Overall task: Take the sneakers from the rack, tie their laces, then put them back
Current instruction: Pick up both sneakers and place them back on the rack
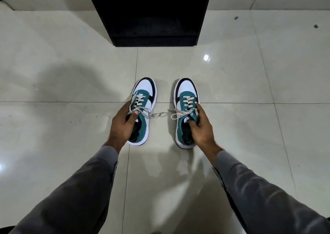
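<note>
Two sneakers stand side by side on the tiled floor (71, 83), toes pointing toward the black rack (151, 14). The left hand (123, 124) has its fingers clamped on the collar of the left sneaker (143, 98), thumb across the tongue. The right hand (200, 124) grips the collar of the right sneaker (185, 94), fingers tucked inside the opening. Loose laces (161, 114) trail untied across the gap between the shoes. The floor between the sneakers and the rack's open lower shelf is unobstructed. Grey sleeves (89, 180) cover both forearms.
</note>
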